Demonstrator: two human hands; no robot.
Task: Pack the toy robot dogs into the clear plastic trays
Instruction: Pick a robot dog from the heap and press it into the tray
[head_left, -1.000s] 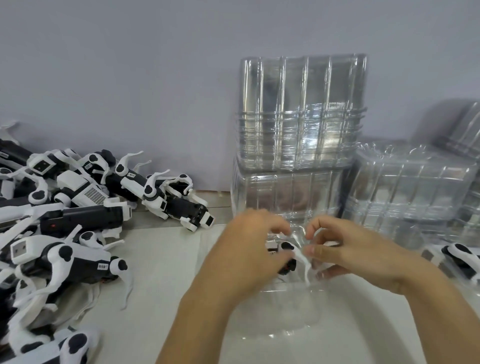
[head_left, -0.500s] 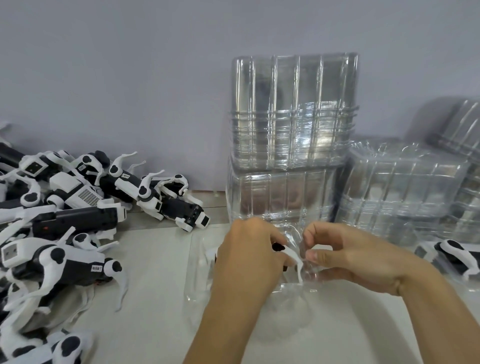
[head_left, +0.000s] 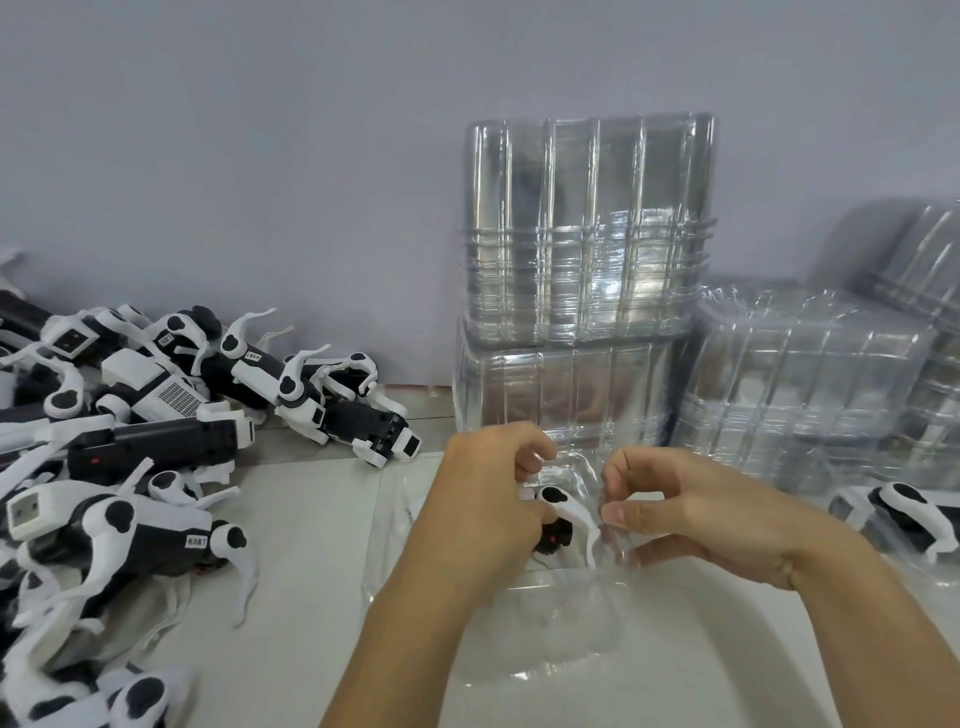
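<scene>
At centre frame, left hand (head_left: 488, 499) grips a toy dog (head_left: 558, 519) inside the clear tray (head_left: 561, 639); right hand (head_left: 691, 514) pinches the tray's thin wall. Risk: a protruding white leg may catch the wall, buckling the tray or leaving the dog unseated.

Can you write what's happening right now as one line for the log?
step: seating toy dog in clear tray | left hand: on dog | right hand: pinching tray edge | unpacked dogs: piled left
</scene>
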